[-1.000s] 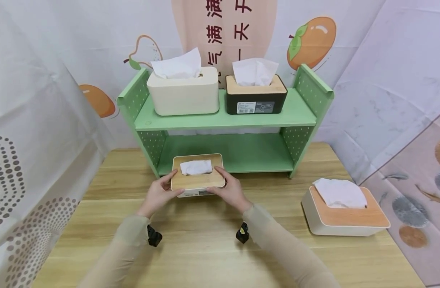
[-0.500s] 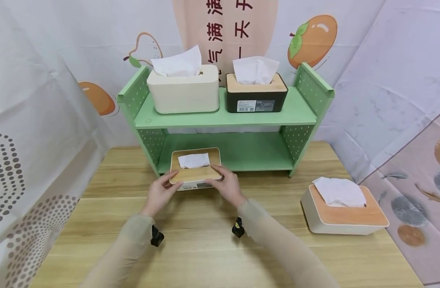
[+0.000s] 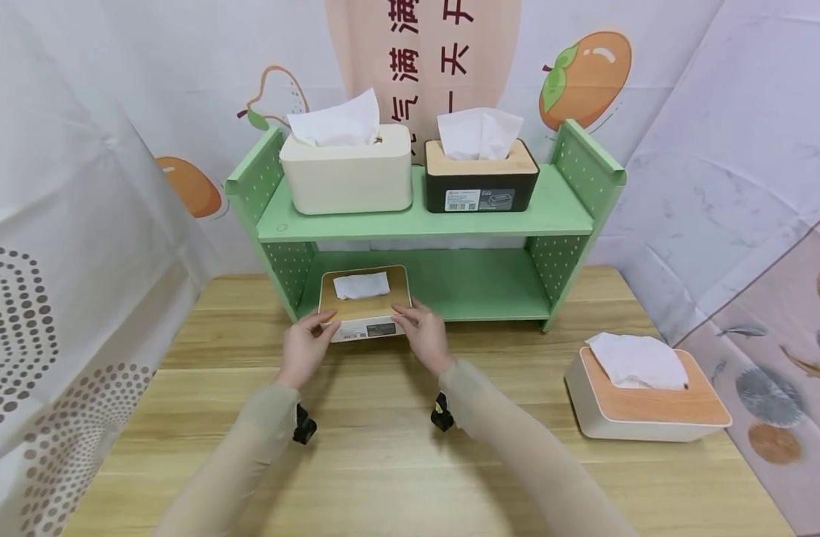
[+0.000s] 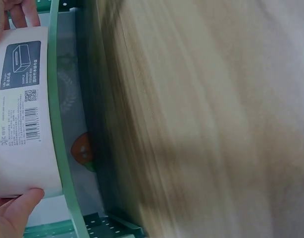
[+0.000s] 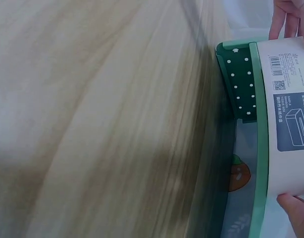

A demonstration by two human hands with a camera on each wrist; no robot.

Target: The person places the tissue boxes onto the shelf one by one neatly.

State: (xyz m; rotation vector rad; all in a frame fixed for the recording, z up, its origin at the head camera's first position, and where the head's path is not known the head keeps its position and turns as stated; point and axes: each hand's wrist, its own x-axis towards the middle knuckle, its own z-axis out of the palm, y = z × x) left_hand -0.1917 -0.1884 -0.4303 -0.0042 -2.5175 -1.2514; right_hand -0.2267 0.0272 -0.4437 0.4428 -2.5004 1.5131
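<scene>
A small tissue box with a white body and a wooden lid is at the left front of the lower shelf, sitting slightly askew to the shelf's front edge; whether its base bears on the shelf I cannot tell; a white tissue lies in the slot of its lid, and a dark printed label shows on its front face. The left hand grips the box's left end, thumb and fingers bent about the front corner; the right hand grips the right end in the same way. A black wrist camera shows beside the left cuff, another beside the right.

The shelf belongs to a green rack with dotted side panels; on its upper level stand a larger cream tissue box, at left, and a black tissue box with a wooden lid, just beside it; both have tissue sticking up. The rack stands on a wood-grain table; near the table's right edge, well apart from the hands, sits a white tissue box with an orange-brown lid; behind hangs pale cloth printed with orange fruit.
</scene>
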